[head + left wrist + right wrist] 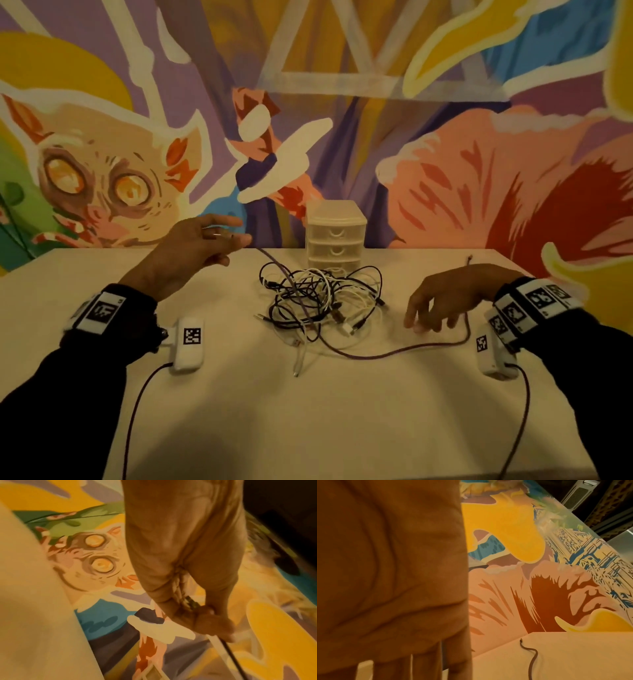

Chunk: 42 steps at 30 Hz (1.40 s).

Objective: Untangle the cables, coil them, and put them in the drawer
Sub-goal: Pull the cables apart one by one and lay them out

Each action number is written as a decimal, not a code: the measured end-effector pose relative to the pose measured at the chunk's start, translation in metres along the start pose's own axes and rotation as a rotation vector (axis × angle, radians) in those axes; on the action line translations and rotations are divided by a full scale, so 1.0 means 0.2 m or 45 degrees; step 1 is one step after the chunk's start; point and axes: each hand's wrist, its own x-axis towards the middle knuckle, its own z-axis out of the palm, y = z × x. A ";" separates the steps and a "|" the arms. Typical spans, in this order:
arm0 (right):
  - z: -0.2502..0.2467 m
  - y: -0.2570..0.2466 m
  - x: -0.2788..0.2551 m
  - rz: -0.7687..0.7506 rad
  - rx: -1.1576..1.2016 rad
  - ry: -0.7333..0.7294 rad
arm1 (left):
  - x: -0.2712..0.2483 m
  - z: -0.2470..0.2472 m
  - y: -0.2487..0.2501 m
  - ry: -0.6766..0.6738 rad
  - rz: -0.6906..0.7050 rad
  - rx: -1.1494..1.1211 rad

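Note:
A tangle of black, white and purple cables (318, 298) lies mid-table in front of a small white three-drawer unit (337, 236) whose drawers are all closed. My left hand (239, 236) is raised left of the unit and pinches one end of the purple cable (376, 356); the left wrist view shows my left hand (202, 609) holding the connector. That cable runs down through the tangle, curves right under my right wrist and ends at the back right (471, 257). My right hand (428, 322) hovers right of the tangle, fingers pointing down at the table, holding nothing.
The white table (308, 428) stands against a painted mural wall. Wrist-camera leads hang near the front left (137, 411) and front right (520, 411). The loose purple cable end (532, 654) lies near the table's back right edge.

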 end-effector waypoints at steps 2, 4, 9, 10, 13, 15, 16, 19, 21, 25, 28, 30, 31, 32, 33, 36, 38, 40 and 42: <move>0.03 0.02 0.04 0.075 0.011 -0.084 | -0.02 -0.01 0.01 0.008 0.017 -0.190; 0.06 0.04 0.05 0.157 -0.058 -0.092 | -0.02 -0.03 0.00 -0.003 0.044 -0.441; 0.13 0.07 0.06 0.195 -0.194 -0.171 | -0.06 -0.04 -0.03 -0.165 0.062 -0.820; 0.14 0.07 0.07 0.164 -0.156 -0.187 | -0.07 -0.03 -0.03 -0.190 0.034 -0.792; 0.15 0.06 0.09 0.101 -0.056 -0.151 | -0.08 0.05 -0.06 -0.258 -0.074 -0.613; 0.17 0.04 0.10 0.115 -0.080 -0.268 | -0.07 0.08 -0.10 -0.306 -0.133 -0.552; 0.17 0.02 0.09 0.124 -0.073 -0.393 | -0.07 0.09 -0.11 -0.332 -0.162 -0.511; 0.18 -0.04 0.08 0.029 -0.006 -0.425 | -0.08 0.10 -0.13 -0.421 -0.202 -0.262; 0.15 -0.09 0.12 -0.204 -0.057 -0.027 | -0.08 0.11 -0.14 -0.487 -0.229 -0.147; 0.10 -0.23 0.19 -0.411 -0.241 0.479 | -0.08 0.17 -0.17 -0.503 -0.364 -0.077; 0.11 -0.34 0.23 -0.548 -0.195 0.597 | -0.09 0.20 -0.20 -0.561 -0.418 0.114; 0.15 -0.42 0.26 -0.683 -0.077 0.637 | -0.09 0.21 -0.23 -0.607 -0.436 0.302; 0.17 -0.46 0.27 -0.733 -0.066 0.635 | -0.09 0.21 -0.26 -0.618 -0.455 0.377; 0.18 -0.50 0.30 -0.762 -0.097 0.629 | -0.08 0.22 -0.28 -0.619 -0.471 0.446; 0.19 -0.53 0.33 -0.769 -0.146 0.630 | -0.08 0.23 -0.29 -0.627 -0.479 0.514; 0.18 -0.58 0.42 -0.745 -0.254 0.704 | -0.06 0.21 -0.33 -0.753 -0.495 0.642; 0.16 -0.60 0.46 -0.742 -0.192 0.749 | -0.05 0.19 -0.34 -0.863 -0.520 0.688; 0.17 -0.63 0.49 -0.774 -0.143 0.735 | -0.05 0.17 -0.35 -0.910 -0.532 0.765; 0.19 -0.68 0.53 -0.795 -0.187 0.703 | -0.05 0.17 -0.34 -0.922 -0.512 0.841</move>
